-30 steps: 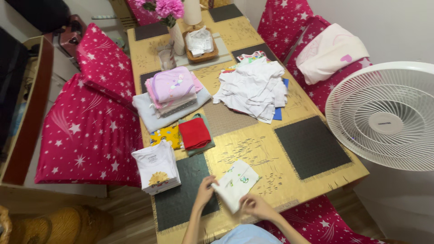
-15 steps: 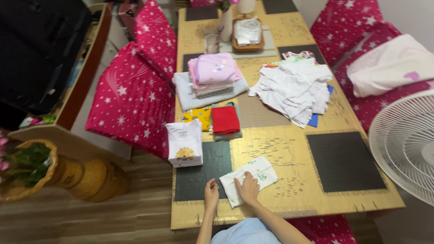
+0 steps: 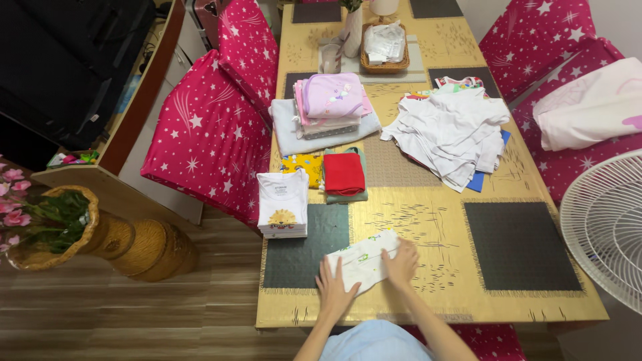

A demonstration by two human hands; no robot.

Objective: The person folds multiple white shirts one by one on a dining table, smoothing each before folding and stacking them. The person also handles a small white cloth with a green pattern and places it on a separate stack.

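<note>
The folded white garment [image 3: 364, 259] lies at the near edge of the gold bench [image 3: 428, 220], half over a dark placemat [image 3: 301, 251]. Your left hand [image 3: 332, 292] presses its 7 o'clock corner, fingers spread flat. Your right hand [image 3: 403, 263] rests on its 3 o'clock end, fingers extended, gripping nothing. At 10 o'clock stands a stack of white shirts [image 3: 283, 212]; at 1 o'clock, well apart, an unfolded white pile [image 3: 451, 134].
</note>
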